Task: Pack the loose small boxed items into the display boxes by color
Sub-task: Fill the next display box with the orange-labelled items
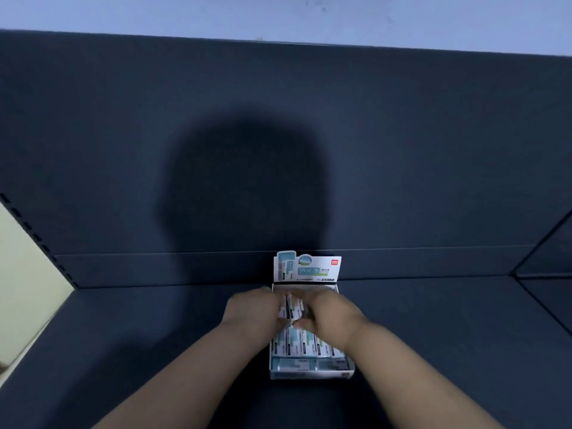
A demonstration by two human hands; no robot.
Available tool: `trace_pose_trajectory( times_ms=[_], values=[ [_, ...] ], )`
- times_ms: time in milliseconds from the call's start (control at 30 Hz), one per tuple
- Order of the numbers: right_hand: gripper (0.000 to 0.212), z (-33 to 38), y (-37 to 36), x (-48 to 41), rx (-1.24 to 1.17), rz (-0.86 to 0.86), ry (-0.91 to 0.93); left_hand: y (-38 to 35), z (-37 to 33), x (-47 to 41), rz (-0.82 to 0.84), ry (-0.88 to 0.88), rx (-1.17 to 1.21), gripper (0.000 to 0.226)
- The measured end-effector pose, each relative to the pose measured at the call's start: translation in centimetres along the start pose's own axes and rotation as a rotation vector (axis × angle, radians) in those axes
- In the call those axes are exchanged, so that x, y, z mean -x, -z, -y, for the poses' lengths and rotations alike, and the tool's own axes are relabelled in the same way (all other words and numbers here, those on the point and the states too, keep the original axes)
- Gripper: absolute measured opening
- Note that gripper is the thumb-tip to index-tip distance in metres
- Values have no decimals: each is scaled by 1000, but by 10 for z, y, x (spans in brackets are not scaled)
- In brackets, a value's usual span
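Observation:
A white display box (pixel 311 373) with teal print stands on a dark blue surface, its printed header flap (pixel 306 266) upright at the back. Several small white-and-teal boxed items (pixel 305 343) fill its front rows. Both hands are over the back half of the box. My left hand (pixel 252 311) and my right hand (pixel 331 314) close from either side on a few small boxed items (pixel 292 306) standing between them. The fingertips are blurred and partly hidden.
The dark blue cushioned surface (pixel 154 335) runs around the box, with a tall back panel (pixel 278 150) right behind it. A pale floor strip (pixel 24 289) shows at the left edge. A seam (pixel 541 305) runs at the right.

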State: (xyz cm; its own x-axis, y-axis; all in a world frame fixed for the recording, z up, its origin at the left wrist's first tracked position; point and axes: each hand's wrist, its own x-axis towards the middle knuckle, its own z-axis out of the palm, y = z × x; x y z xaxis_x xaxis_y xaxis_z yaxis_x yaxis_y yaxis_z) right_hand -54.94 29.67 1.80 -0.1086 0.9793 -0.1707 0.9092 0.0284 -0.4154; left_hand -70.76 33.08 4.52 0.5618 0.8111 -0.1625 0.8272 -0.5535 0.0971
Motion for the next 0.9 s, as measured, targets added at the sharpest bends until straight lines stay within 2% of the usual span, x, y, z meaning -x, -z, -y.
trace_pose_trajectory(
  times_ms=[267,367,600,900],
  values=[
    [47,10,2,2,58,-38,-83,-3,-5,2,-11,51,-30,39],
    [48,13,0,1,71,-53,-117,-3,-5,3,13,60,-6,43],
    [50,17,3,2,64,-84,-119,-5,-3,3,-3,59,-9,31],
    [49,18,1,0,52,-105,-128,-13,0,-4,-7,69,-51,33]
  ],
)
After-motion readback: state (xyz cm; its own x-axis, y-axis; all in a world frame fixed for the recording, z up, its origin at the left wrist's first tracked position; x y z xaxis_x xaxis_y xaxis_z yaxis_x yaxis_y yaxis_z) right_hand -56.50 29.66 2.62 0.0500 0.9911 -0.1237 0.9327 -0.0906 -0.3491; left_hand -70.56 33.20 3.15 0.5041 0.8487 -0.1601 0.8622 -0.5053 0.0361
